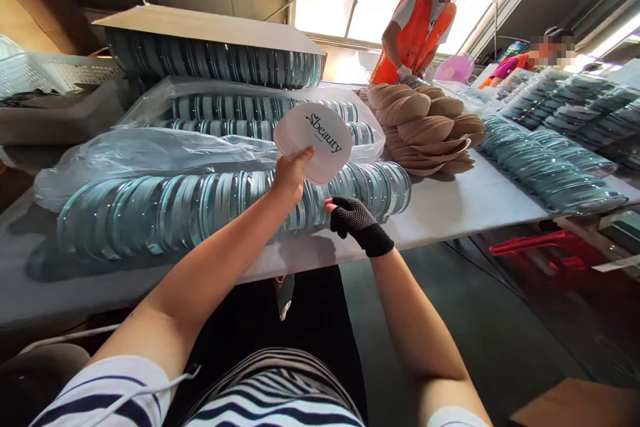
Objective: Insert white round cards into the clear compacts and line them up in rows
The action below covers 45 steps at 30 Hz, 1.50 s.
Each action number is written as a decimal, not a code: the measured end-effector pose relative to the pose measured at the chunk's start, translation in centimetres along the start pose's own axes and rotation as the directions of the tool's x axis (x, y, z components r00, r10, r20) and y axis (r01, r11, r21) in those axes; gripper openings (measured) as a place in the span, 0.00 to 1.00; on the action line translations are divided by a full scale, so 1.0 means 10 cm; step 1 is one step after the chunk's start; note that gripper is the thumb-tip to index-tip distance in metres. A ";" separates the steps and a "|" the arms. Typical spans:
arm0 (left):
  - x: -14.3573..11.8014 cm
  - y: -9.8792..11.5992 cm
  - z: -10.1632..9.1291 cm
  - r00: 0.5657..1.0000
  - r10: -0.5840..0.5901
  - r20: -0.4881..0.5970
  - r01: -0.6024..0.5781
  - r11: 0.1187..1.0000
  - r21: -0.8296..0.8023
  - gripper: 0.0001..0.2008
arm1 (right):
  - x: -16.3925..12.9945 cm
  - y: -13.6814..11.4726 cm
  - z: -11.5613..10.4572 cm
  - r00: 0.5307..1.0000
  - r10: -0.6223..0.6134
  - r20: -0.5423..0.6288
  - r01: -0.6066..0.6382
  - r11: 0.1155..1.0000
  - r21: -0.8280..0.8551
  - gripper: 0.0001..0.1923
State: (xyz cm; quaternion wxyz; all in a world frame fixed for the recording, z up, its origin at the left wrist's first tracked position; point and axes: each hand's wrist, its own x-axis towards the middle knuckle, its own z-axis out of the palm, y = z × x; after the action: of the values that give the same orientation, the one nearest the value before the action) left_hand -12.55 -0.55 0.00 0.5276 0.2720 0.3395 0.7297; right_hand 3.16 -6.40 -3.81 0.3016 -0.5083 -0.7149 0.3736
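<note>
My bare left hand (291,177) grips a stack of white oval cards (320,140), the top one printed with "beauty", thumb on the front. Just right of and below it is my right hand (353,217), in a black fingerless glove with a dotted grip. Its fingers are curled inward, and whatever they may hold is hidden. Behind both hands a long row of nested clear teal plastic pieces with pale bands (200,210) lies along the table's front.
Plastic-bagged rows (220,107) and an open carton (210,30) stand behind. Tan curved pieces (420,123) are piled right of centre. More teal stacks (550,167) lie on the right. A person in an orange vest (410,33) stands across the table; another sits farther right. A red stool (540,247) is below.
</note>
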 end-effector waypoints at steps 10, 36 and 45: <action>-0.36 0.18 -0.03 0.998 0.028 0.051 -0.034 0.993 0.110 0.13 | 0.40 -0.55 -0.21 0.670 -0.567 -0.480 0.244 0.778 -0.579 0.25; -0.42 0.36 -0.27 0.996 0.040 0.079 -0.051 0.987 0.150 0.22 | 0.36 -0.59 0.11 0.482 -0.575 -0.661 0.358 0.818 -0.451 0.19; -0.09 0.55 -0.26 0.999 0.040 0.000 -0.040 0.997 -0.073 0.24 | -0.38 -0.52 -0.19 0.590 -0.303 -0.748 -0.136 0.877 -0.462 0.21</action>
State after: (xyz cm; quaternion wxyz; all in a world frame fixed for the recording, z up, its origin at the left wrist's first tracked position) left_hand -17.47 -3.11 2.69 0.5227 0.2598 0.3070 0.7517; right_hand 3.20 -10.62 1.36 0.4747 -0.6428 -0.5933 -0.0970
